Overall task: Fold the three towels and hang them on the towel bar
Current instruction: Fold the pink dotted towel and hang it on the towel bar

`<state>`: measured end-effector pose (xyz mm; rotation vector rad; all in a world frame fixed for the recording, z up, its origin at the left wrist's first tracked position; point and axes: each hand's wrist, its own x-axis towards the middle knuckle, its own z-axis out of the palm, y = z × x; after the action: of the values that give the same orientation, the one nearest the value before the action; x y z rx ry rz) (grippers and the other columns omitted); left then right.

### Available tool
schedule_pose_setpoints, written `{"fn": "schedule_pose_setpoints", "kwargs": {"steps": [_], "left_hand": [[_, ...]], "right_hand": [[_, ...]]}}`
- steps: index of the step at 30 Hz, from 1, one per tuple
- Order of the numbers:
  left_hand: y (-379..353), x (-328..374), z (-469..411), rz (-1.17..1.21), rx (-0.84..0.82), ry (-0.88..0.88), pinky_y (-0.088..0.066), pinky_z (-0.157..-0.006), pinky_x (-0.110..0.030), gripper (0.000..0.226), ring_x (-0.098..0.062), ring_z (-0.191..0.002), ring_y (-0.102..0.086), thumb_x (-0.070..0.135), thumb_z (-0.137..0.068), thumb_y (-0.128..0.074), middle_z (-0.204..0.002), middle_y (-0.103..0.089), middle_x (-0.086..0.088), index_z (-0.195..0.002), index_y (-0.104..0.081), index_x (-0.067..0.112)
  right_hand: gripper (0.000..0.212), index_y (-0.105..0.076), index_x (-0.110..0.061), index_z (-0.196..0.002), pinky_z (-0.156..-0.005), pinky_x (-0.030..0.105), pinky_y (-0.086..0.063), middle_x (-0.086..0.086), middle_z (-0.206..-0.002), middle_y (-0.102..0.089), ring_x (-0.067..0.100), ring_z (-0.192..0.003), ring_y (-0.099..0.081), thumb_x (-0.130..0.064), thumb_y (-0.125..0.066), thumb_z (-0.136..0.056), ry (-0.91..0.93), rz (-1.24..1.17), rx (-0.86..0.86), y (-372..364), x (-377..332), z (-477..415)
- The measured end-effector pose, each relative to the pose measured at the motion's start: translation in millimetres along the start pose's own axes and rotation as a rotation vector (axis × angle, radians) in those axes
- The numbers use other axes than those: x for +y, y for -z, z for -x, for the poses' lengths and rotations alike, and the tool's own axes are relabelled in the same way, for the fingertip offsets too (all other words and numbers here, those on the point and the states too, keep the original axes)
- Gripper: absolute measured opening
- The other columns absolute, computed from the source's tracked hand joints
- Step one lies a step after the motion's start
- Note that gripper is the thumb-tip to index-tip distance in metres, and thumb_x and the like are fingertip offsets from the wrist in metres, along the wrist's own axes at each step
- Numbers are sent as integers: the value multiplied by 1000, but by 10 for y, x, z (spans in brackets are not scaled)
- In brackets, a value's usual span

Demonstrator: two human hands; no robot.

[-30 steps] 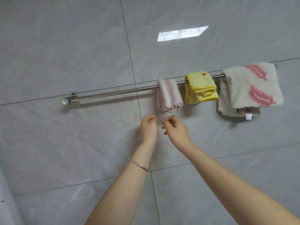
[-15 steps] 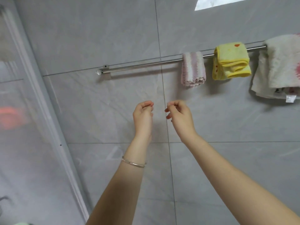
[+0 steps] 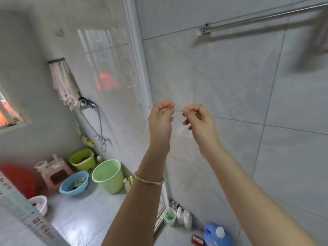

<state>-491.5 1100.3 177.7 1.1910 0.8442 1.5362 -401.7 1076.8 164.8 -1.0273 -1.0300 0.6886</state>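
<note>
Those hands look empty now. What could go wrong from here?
The view is blurred and only the bare end of the silver metal towel bar shows clearly, so what hangs on it cannot be checked. A step sideways might tip the pale green plastic bucket or blue plastic basin on the floor.

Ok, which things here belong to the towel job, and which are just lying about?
Job: towel bar; left hand and right hand, both curled and holding nothing. The towels are not clearly in view.

Lying about: green bucket, blue basin, pink stool, blue bottle.
</note>
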Motion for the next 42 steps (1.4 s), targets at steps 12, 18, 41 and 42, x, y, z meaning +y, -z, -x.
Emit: {"fn": "schedule_pose_setpoints", "kwargs": {"steps": [12, 18, 41, 42], "left_hand": [[2204, 234, 981, -25, 441, 69, -45, -80, -24, 23, -12, -90, -58, -1, -86, -53, -90, -65, 1, -83, -63, 19], [3020, 300, 1647, -2, 649, 105, -47, -77, -22, 17, -17, -101, -60, 1, -87, -54, -98, -66, -1, -86, -65, 15], [3767, 484, 3323, -45, 1364, -53, -46, -78, -23, 21, -11, -90, -62, 2, -89, -50, -93, -66, 4, -87, -62, 19], [3756, 477, 3419, -42, 1412, -61, -46, -78, -23, 20, -11, -91, -63, 2, -89, -50, -94, -66, 4, -88, -62, 18]], "right_hand": [[8, -59, -23, -83, -59, 15, -44, -8, -84, -63, -1, -59, -57, -17, -57, -88, -193, -25, -321, -1701, 367, 1540], [4, -59, -16, -92, -59, 16, -43, -3, -81, -60, 10, -69, -55, -16, -57, -89, -351, -90, -421, -2134, 534, 2360], [7, -59, -21, -87, -65, 20, -43, -2, -91, -62, 4, -68, -58, -15, -58, -88, -569, -191, -1262, -2776, 493, 3845], [8, -59, -21, -86, -65, 20, -42, -2, -90, -62, 5, -69, -58, -14, -58, -88, -571, -188, -1302, -2754, 484, 3912]]}}
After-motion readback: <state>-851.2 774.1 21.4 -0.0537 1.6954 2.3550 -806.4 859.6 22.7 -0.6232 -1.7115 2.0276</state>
